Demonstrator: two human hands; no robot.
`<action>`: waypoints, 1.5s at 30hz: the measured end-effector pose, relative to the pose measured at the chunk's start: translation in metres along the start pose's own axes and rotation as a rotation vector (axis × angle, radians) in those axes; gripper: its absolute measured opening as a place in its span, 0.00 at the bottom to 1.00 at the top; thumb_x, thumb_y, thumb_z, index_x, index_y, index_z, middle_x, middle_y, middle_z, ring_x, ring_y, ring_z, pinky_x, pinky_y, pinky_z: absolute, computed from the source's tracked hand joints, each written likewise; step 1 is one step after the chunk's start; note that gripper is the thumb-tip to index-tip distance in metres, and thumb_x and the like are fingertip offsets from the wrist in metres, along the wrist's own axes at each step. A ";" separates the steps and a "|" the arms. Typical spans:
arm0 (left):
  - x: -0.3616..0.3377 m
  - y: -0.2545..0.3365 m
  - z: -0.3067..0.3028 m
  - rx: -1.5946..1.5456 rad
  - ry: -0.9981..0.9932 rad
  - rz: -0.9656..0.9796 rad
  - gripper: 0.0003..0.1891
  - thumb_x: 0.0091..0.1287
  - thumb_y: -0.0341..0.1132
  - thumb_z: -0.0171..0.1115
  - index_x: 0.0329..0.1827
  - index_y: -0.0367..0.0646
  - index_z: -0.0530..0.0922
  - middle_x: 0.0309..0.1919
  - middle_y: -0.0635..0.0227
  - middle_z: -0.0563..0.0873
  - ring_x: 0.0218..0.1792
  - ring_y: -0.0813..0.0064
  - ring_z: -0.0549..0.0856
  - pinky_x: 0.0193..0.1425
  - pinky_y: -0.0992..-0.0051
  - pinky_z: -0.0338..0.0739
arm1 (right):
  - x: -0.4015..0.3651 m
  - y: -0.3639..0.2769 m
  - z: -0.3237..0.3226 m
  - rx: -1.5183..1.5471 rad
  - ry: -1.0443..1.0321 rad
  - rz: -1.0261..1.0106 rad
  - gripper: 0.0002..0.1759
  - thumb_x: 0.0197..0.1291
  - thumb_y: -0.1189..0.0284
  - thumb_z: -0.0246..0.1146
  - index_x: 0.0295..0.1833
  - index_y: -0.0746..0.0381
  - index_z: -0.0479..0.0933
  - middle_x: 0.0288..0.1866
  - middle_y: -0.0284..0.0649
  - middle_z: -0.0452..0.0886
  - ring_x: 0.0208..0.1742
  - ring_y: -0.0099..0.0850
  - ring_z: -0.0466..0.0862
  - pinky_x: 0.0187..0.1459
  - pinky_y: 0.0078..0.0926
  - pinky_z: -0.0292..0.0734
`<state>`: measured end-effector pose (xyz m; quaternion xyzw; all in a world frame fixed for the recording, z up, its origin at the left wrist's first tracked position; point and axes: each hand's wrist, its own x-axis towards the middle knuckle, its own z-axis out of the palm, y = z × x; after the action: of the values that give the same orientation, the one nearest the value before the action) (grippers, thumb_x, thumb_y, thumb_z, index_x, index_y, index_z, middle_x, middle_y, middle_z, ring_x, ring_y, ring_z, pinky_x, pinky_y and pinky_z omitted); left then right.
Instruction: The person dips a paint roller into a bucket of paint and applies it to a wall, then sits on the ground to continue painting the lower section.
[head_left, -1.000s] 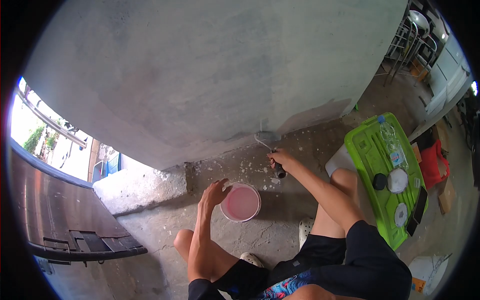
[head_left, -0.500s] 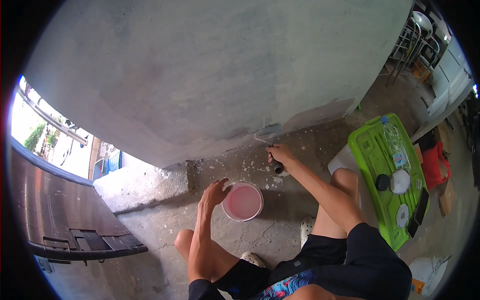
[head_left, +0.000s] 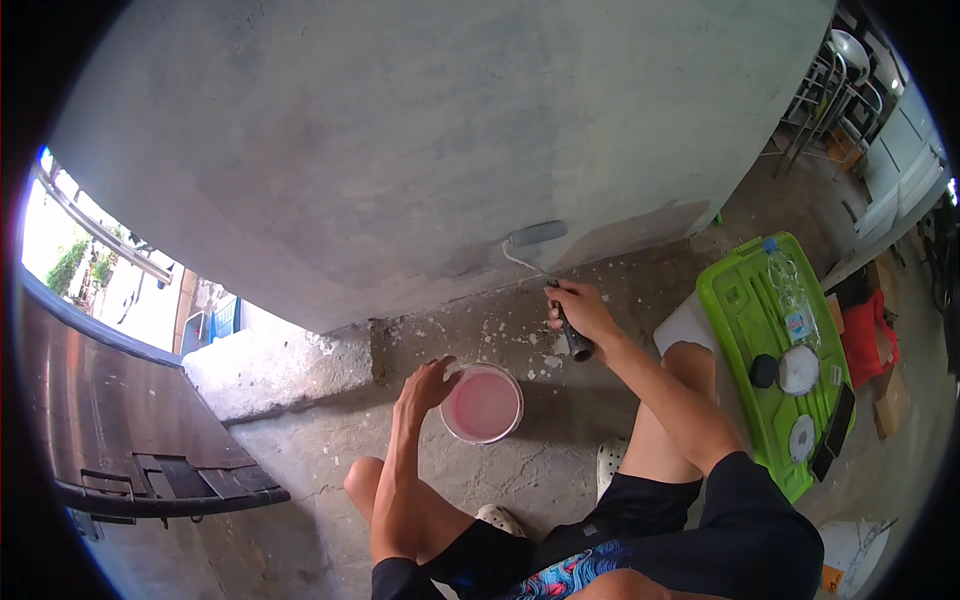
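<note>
In my right hand [head_left: 582,312] is a paint roller, its dark handle [head_left: 572,335] gripped by closed fingers. The grey roller sleeve [head_left: 538,234] lies against the lower part of the grey wall [head_left: 400,150], where a darker, wet-looking band shows. My left hand [head_left: 430,384] is at the upper left rim of a round bucket [head_left: 519,412] with pinkish liquid in it. Its fingers are loosely bent, with thumb and fingers apart. Whether they touch the rim is hard to see.
A green lid [head_left: 740,345] on a bin at my right bears a plastic bottle [head_left: 795,300], a dark phone-like slab [head_left: 834,432] and round pieces. A whitish concrete ledge [head_left: 290,370] and a dark metal panel [head_left: 110,400] stand at left. Paint flecks dot the floor.
The roller sleeve has moved a little up the wall. My right hand has shifted slightly right, and more of the handle shows. My left hand stays by the bucket.
</note>
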<state>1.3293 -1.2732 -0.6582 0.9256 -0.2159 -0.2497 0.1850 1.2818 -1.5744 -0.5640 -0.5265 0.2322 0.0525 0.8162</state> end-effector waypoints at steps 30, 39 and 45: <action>0.019 0.007 0.013 0.032 -0.036 0.033 0.26 0.68 0.52 0.58 0.65 0.49 0.75 0.56 0.52 0.82 0.55 0.51 0.82 0.57 0.55 0.78 | -0.031 -0.039 -0.053 -0.084 -0.015 -0.161 0.29 0.70 0.50 0.57 0.68 0.57 0.70 0.25 0.24 0.64 0.19 0.13 0.63 0.18 0.14 0.60; 0.016 0.008 0.009 0.034 -0.035 0.055 0.26 0.69 0.52 0.58 0.65 0.49 0.75 0.54 0.51 0.83 0.55 0.51 0.83 0.56 0.55 0.78 | -0.003 -0.009 -0.071 0.065 -0.112 0.171 0.31 0.70 0.49 0.57 0.67 0.60 0.68 0.23 0.24 0.63 0.19 0.14 0.61 0.18 0.14 0.57; 0.015 0.010 0.007 0.031 0.018 0.069 0.25 0.68 0.51 0.58 0.64 0.49 0.75 0.52 0.50 0.84 0.53 0.50 0.83 0.55 0.54 0.79 | 0.003 -0.002 -0.062 -0.146 -0.002 0.117 0.28 0.71 0.49 0.55 0.63 0.61 0.71 0.22 0.26 0.63 0.17 0.14 0.60 0.17 0.16 0.57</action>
<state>1.3341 -1.2910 -0.6654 0.9225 -0.2499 -0.2318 0.1812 1.2653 -1.6306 -0.5844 -0.5700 0.2573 0.1174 0.7715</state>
